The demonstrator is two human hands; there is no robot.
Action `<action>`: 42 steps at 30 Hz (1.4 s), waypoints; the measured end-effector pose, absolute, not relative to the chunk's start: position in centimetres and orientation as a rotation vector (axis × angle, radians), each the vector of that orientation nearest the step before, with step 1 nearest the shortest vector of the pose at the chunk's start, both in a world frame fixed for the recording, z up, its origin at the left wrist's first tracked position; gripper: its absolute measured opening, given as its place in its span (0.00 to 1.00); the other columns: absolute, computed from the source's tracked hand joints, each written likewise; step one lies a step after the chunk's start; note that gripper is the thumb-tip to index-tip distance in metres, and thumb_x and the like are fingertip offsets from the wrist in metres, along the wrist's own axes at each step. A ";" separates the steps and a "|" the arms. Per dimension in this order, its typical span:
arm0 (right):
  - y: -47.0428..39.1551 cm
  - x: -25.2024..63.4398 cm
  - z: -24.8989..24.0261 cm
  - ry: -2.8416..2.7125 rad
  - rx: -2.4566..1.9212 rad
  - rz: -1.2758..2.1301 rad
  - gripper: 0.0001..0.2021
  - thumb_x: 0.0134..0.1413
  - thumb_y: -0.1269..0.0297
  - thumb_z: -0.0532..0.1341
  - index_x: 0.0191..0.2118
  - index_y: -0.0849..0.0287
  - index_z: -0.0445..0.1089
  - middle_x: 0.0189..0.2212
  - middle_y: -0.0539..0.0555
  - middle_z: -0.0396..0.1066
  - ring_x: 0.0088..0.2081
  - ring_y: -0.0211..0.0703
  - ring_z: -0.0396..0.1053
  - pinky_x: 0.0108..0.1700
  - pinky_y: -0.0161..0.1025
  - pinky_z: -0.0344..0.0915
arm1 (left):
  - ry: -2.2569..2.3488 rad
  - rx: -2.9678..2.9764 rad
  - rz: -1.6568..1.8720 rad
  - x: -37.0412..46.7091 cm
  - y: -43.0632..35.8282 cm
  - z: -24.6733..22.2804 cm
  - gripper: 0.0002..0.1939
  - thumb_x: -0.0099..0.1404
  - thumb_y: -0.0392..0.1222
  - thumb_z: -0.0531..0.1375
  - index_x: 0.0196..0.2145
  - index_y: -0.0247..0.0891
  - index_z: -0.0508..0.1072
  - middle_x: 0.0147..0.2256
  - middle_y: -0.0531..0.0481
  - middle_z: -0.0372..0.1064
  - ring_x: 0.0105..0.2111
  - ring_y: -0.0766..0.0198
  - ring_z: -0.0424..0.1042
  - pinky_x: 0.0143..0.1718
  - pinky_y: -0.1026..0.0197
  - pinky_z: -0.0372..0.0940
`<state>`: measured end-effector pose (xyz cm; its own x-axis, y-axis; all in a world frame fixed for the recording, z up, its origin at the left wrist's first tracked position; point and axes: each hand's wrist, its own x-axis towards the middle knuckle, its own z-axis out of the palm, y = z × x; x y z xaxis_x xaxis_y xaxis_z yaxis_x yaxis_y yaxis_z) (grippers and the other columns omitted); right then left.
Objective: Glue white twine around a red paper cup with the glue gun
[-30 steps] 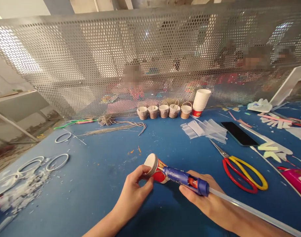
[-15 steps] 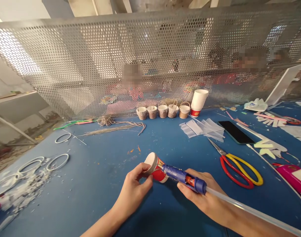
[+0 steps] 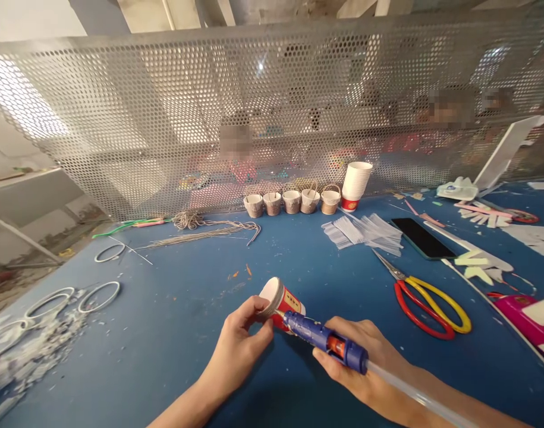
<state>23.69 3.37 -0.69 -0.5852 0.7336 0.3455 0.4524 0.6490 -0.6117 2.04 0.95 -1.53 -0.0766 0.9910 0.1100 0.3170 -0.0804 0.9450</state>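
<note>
I see the left grip [image 3: 238, 339] pinching a tilted paper cup [image 3: 293, 301] near its rim and the right grip [image 3: 379, 353] around a blue glue gun [image 3: 308, 330], its tip at the cup; 5 small baskets [image 3: 292, 203] stand across the bench [image 3: 164, 303].

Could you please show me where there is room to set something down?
Mostly bare table lies between the white rings and the left hand, and between the scissors and right forearm. It is crowded around the phone.
</note>
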 end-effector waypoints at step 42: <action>4.1 24.5 0.5 -2.139 -1.148 0.835 0.16 0.58 0.51 0.53 0.29 0.54 0.70 0.21 0.49 0.70 0.25 0.40 0.70 0.26 0.32 0.66 | 1.260 1.336 1.185 0.9 1.4 -2.1 0.02 0.53 0.32 0.58 0.26 0.36 0.68 0.29 0.51 0.68 0.32 0.64 0.66 0.35 0.64 0.62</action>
<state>24.50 4.06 0.54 -0.4719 0.8620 0.1852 0.5085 0.4377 -0.7415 0.92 1.37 -2.13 0.0124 0.9986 0.0518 0.1132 -0.0529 0.9922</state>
